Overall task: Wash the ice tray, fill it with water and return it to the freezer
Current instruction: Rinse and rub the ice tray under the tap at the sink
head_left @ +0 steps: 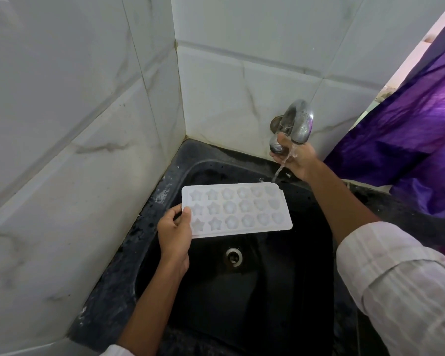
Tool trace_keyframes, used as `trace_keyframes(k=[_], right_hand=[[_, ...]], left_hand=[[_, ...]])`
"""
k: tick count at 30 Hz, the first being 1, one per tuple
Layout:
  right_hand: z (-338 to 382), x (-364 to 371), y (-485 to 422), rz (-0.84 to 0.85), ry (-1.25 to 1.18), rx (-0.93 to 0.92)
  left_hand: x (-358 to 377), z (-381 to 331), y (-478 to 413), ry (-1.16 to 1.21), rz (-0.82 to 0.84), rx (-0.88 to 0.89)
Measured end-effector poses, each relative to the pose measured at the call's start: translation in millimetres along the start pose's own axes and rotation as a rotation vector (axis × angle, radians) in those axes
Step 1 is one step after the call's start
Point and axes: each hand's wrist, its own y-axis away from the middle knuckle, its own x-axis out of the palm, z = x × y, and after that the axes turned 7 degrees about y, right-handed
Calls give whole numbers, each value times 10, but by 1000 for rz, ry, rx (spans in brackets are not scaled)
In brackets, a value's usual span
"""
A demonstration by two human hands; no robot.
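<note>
White marble-look wall tiles close in the corner beyond both hands; under them sits a black sink, and a purple curtain hangs just to the outside of the right hand; the right arm wears a pale rolled sleeve; the white ice tray is held over the basin, cavities up, showing star and rounded moulds; the left hand grips its near short end, thumb on top and fingers underneath; the chrome tap arches right above the right hand, which pinches the tap knob; the drain lies below the tray, right of the left wrist; a thin stream of water runs past the right palm towards the tray's far corner.
</note>
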Motion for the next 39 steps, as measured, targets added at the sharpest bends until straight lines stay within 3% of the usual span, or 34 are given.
trace_keyframes(k=[14,20,25,32,39], right_hand=[[-40,-21,-24,22,33,-19],[-271,-5,353,-34,223,-4],[-623,-64,802,81,257,-5],[-702,-21,799,-8,421,-30],[-739,95,717,-256,459,-115]], left_hand=[[21,-28,18,13,-14,-22],[47,-61,24,15,-16,-9],[41,-93,25,28,-17,7],[92,-156,108,23,2,36],[108,-200,194,8,67,42]])
